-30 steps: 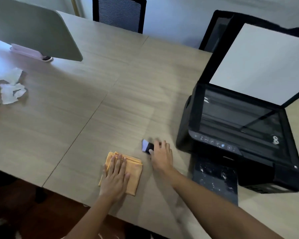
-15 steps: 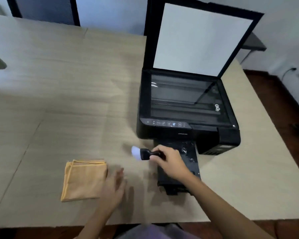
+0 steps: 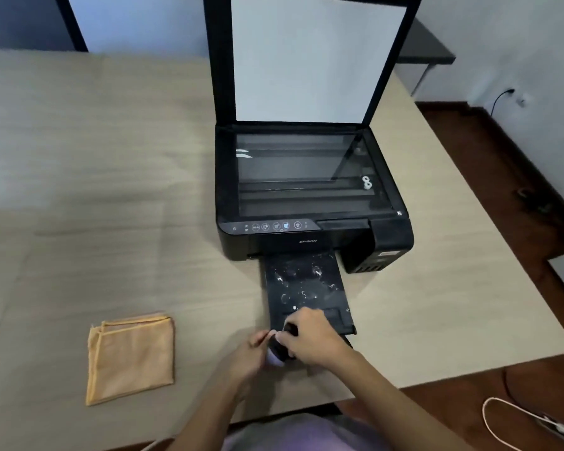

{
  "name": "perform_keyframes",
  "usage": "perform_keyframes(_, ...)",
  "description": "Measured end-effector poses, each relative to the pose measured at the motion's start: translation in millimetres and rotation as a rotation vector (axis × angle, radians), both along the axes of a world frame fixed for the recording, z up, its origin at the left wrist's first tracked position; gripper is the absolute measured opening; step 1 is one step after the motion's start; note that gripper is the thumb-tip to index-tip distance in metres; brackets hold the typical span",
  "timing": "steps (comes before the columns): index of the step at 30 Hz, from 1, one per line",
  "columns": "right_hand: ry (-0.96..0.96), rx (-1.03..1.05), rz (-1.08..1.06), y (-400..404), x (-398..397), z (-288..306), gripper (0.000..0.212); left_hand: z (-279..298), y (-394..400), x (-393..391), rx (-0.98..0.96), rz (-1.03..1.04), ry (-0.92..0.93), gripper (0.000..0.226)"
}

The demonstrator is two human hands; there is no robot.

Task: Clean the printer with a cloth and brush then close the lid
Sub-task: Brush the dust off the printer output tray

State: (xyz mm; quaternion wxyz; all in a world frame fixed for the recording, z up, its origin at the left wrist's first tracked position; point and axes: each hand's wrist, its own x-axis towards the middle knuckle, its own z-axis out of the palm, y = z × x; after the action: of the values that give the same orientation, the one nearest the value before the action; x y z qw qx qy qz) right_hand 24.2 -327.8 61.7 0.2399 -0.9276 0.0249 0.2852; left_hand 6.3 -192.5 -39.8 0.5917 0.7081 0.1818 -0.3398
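A black printer (image 3: 310,203) stands on the wooden table (image 3: 95,190) with its scanner lid (image 3: 310,56) raised upright. Its paper tray (image 3: 303,284) sticks out toward me and is speckled with white dust. My right hand (image 3: 310,340) grips the black handle of a small brush (image 3: 279,349) just off the tray's near left corner. The pale bristles point toward me. My left hand (image 3: 251,354) touches the bristle end with its fingertips. A folded orange cloth (image 3: 131,356) lies flat on the table to the left, apart from both hands.
The table's right edge runs close to the printer, with dark wooden floor beyond. A white cable (image 3: 518,428) lies on the floor at the lower right. A dark shelf (image 3: 427,50) juts from the wall behind the lid.
My view has swung right to centre on the printer. My left hand has left the cloth and come to the brush. My right hand has lifted the brush and drawn it toward me.
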Motion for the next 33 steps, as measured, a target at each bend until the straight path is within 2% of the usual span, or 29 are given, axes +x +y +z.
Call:
perform_keyframes(1, -0.006, -0.014, -0.015, -5.8, 2.0, 2.6, 0.031, -1.9, 0.6, 0.0, -0.021, -0.002, 0.007, 0.029)
perform_keyframes(4, 0.045, -0.308, -0.106, -68.2, -0.8, 4.3, 0.019, -2.7, 1.8, -3.5, -0.152, 0.018, 0.054, 0.025)
perform_keyframes(5, 0.030, -0.411, -0.179, -92.1, -3.4, 9.2, 0.018, -1.4, 1.1, -4.6, -0.160, 0.022, 0.054, 0.026)
perform_keyframes(7, -0.093, -0.463, -0.364, -119.4, -1.6, 18.9, 0.025, 2.6, -0.2, -7.1, -0.189, 0.034, 0.040, 0.027)
perform_keyframes(8, -0.183, -0.434, -0.439, -118.7, 2.8, 17.6, 0.030, 3.1, -1.4, -7.5, -0.192, 0.043, 0.039, 0.027)
perform_keyframes(10, -0.264, -0.344, -0.422, -89.3, 12.0, 9.5, 0.024, 6.1, -2.3, -8.0, -0.176, 0.062, 0.035, 0.027)
perform_keyframes(13, -0.191, -0.142, -0.208, -13.1, 10.3, -13.3, 0.024, 9.9, -1.0, -10.8, -0.164, 0.044, -0.004, 0.032)
perform_keyframes(15, -0.165, 0.030, -0.129, 5.7, 8.7, -8.3, 0.024, 11.4, 1.1, -10.2, -0.183, 0.060, -0.010, 0.030)
perform_keyframes(16, -0.186, 0.047, -0.168, -1.5, 10.9, -2.9, 0.024, 10.2, 1.6, -10.2, -0.192, 0.073, 0.014, 0.029)
perform_keyframes(20, -0.298, -0.183, -0.420, -54.0, 15.6, -8.2, 0.019, 10.3, -2.1, -12.4, -0.226, 0.052, 0.051, 0.031)
perform_keyframes(21, -0.258, -0.161, -0.355, -46.8, 14.3, -8.8, 0.019, 11.3, -2.7, -12.1, -0.232, 0.056, 0.048, 0.031)
perform_keyframes(24, -0.087, 0.155, -0.013, -1.8, 6.7, -7.9, 0.020, 8.8, 0.4, -10.3, -0.204, 0.104, 0.039, 0.023)
perform_keyframes(25, -0.129, 0.223, -0.012, -0.3, 6.2, -3.1, 0.019, 10.0, 0.7, -10.2, -0.193, 0.123, 0.030, 0.023)
perform_keyframes(26, -0.230, 0.233, -0.099, -9.8, 11.1, 0.6, 0.018, 10.1, 1.1, -10.6, -0.195, 0.112, 0.031, 0.025)
perform_keyframes(28, -0.486, 0.030, -0.352, -45.8, 26.3, 6.1, 0.015, 11.2, -0.8, -11.7, -0.214, 0.075, 0.041, 0.031)
perform_keyframes(29, -0.535, -0.094, -0.456, -66.3, 34.6, 7.3, 0.016, 12.6, -1.7, -12.0, -0.220, 0.068, 0.047, 0.032)
perform_keyframes(31, -0.484, -0.236, -0.563, -87.9, 53.5, 4.3, 0.020, 15.1, -2.3, -11.1, -0.213, 0.061, 0.056, 0.030)
perform_keyframes(33, -0.387, -0.269, -0.511, -69.8, 69.0, -4.1, 0.021, 12.4, -3.5, -10.8, -0.218, 0.076, 0.051, 0.029)
